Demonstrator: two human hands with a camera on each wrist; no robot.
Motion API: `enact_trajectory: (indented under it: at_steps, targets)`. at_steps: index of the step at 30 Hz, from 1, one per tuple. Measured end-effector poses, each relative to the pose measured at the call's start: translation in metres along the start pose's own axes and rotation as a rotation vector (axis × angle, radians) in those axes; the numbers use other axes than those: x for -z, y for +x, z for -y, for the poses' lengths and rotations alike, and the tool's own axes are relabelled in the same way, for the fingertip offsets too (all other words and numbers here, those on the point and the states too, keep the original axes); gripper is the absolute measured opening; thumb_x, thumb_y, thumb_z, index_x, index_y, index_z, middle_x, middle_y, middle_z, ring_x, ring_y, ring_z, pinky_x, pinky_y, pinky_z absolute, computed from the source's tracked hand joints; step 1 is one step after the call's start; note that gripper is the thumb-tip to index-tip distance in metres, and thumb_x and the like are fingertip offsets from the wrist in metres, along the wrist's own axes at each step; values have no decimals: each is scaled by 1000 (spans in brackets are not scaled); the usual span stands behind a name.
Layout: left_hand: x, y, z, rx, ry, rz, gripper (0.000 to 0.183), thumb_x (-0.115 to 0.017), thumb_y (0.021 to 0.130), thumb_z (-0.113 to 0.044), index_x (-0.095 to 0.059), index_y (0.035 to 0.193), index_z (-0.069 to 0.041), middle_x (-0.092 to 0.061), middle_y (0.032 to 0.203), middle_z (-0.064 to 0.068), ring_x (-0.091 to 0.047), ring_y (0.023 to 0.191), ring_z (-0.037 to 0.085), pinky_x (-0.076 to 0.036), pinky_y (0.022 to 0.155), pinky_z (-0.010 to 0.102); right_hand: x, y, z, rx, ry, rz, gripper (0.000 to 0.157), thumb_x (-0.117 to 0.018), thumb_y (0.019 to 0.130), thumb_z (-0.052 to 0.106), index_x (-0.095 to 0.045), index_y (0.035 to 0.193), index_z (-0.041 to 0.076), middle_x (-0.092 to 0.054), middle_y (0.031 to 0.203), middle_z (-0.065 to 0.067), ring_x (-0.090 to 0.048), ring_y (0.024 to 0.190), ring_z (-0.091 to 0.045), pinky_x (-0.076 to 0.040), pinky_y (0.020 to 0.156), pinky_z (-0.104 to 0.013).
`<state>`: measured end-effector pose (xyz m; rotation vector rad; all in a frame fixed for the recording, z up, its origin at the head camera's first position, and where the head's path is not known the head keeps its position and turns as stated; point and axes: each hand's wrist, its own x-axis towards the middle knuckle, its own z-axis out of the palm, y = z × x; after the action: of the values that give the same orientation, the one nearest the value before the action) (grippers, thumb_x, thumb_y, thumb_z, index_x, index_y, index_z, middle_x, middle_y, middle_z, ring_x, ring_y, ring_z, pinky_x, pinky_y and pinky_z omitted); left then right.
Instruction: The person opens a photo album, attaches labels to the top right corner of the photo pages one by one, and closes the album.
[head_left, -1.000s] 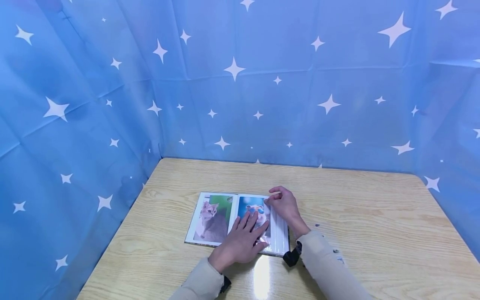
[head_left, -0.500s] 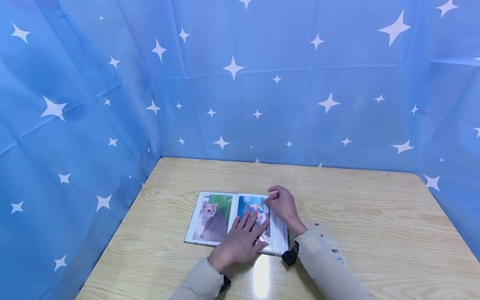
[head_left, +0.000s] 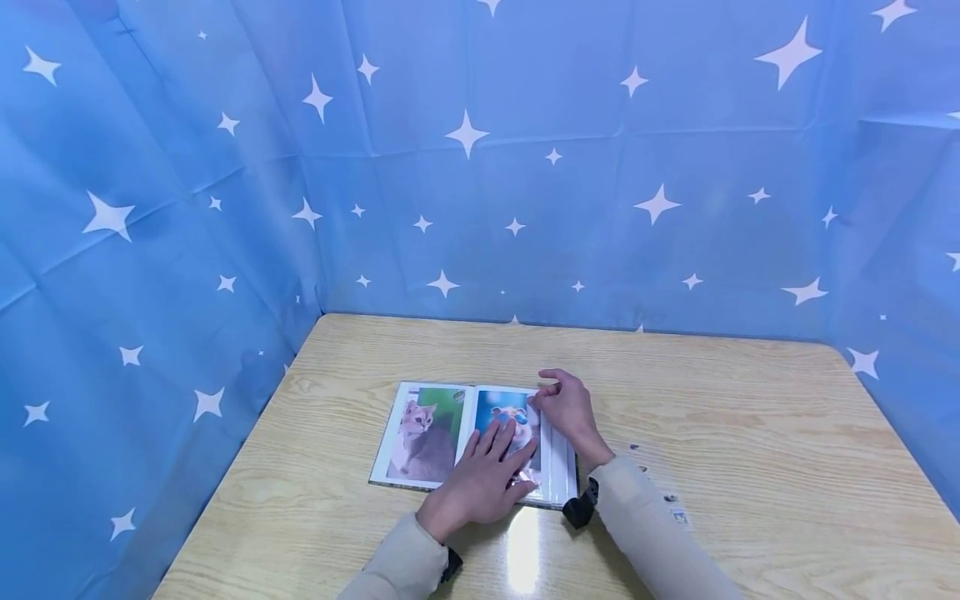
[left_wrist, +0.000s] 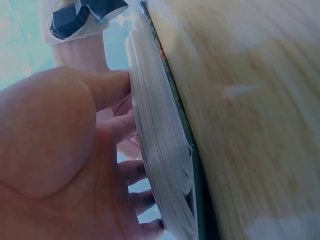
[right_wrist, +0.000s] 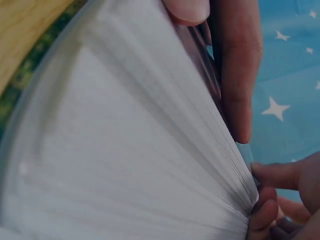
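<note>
An open photo album (head_left: 558, 483) lies on the table, a cat photo (head_left: 427, 442) on its left page. On the right page is a photo of an animal in blue glasses (head_left: 491, 408). My left hand (head_left: 480, 483) rests spread over the lower part of that photo. In the left wrist view its fingers (left_wrist: 132, 172) reach over the album's page edges. My right hand (head_left: 567, 410) is bent at the photo's upper right edge. The right wrist view has its thumb (right_wrist: 190, 10) and a finger (right_wrist: 237, 80) on either side of a glossy dark strip; the pinched tips are partly hidden.
To the right, partly behind the right sleeve (head_left: 652, 533), a clear sheet with small dark and blue prints (head_left: 678, 517) lies on the wooden table (head_left: 750, 433). A blue star-patterned curtain (head_left: 570, 183) stands along the table's back and left side.
The right forearm has shifted very slightly left, uncovering a little more of the clear sheet. Both hands otherwise keep their places on the album.
</note>
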<state>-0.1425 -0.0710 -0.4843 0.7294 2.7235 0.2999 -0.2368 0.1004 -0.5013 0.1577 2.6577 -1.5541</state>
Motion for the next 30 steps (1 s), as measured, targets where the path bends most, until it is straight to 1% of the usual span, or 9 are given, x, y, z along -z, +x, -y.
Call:
enact_trajectory:
  at_steps: [8,15,19,21,26,30]
  targets:
    - [1,0,0,-4,-6,-8,59,-37,104,-51,-27,158,-30,-13,166,9,-6,153,32,-16,121,55,1,3,0,-49,10,11,50,-76,84,12,-61,131,4,-70,83,-5,-63,73,-15,-47,66,-26]
    - [1,0,0,-9,-6,-9,60,-36,103,-52,-26,158,-30,-12,166,9,-6,153,32,-16,121,55,1,4,-2,-61,16,10,54,-75,85,11,-58,135,4,-69,84,-5,-61,73,-15,-47,64,-25]
    - [1,0,0,-10,-3,-11,60,-36,103,-52,-26,158,-30,-13,166,9,-6,153,32,-16,121,55,2,4,-2,-64,23,5,53,-75,84,10,-59,135,5,-68,85,-6,-60,73,-15,-46,63,-25]
    - [1,0,0,-10,0,-12,60,-37,103,-52,-26,158,-30,-13,166,9,-6,153,32,-16,121,55,4,5,-2,-73,53,9,50,-74,84,8,-61,133,5,-67,86,-6,-60,69,-15,-46,59,-24]
    - [1,0,0,-4,1,2,60,-36,103,-53,-24,158,-31,-11,167,9,-5,153,31,-15,121,55,9,8,-8,-112,167,41,41,-72,87,4,-65,127,5,-63,82,-6,-60,55,-14,-44,47,-22]
    - [0,1,0,-2,-3,9,60,-36,103,-53,-23,158,-31,-9,167,8,-4,153,31,-14,121,54,11,10,-11,-118,199,54,36,-71,87,3,-66,123,2,-62,80,-5,-61,53,-13,-46,46,-21]
